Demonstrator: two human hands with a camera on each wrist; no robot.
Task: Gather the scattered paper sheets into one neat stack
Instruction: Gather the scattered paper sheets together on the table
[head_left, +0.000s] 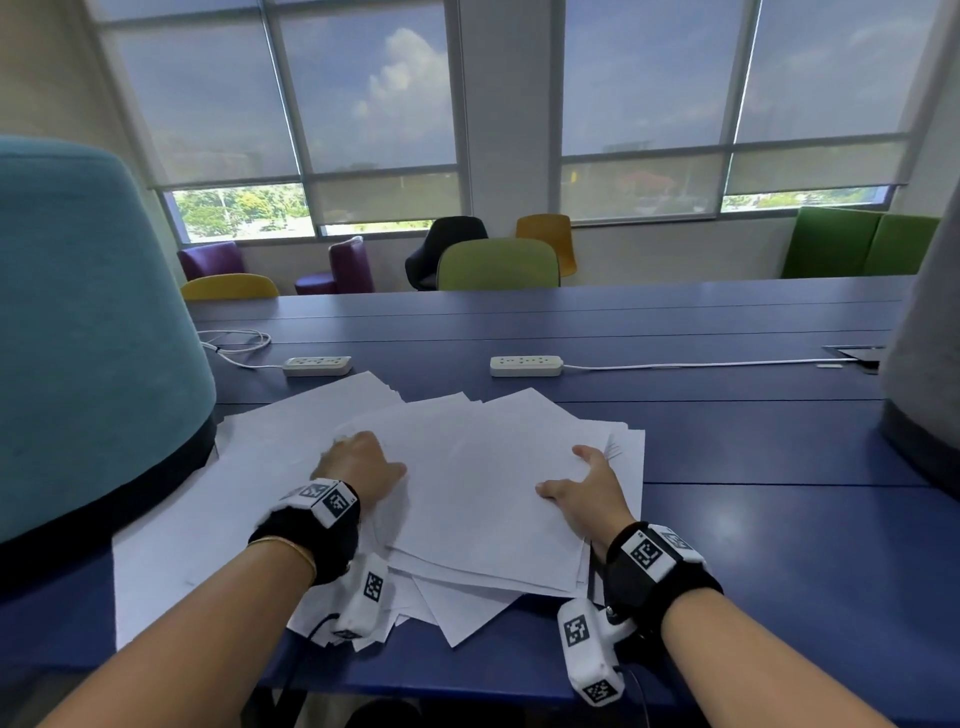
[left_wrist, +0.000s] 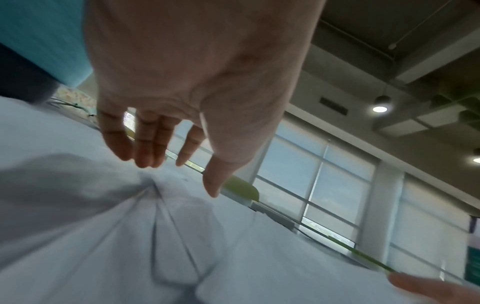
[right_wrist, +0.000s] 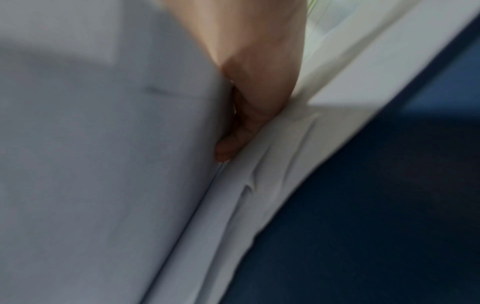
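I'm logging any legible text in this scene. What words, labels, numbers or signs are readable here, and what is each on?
None can be read.
White paper sheets: blank, except faint marks near the right hand, too faint to read.
Black-and-white square markers on the wrist bands: coded patterns, no words.
Two white power strips: no legible label.
Green sign: blurred.

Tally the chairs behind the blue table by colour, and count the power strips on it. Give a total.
Purple chairs: 2
Yellow chairs: 1
Black chairs: 1
Green chairs: 1
Orange chairs: 1
White power strips: 2
Total: 8
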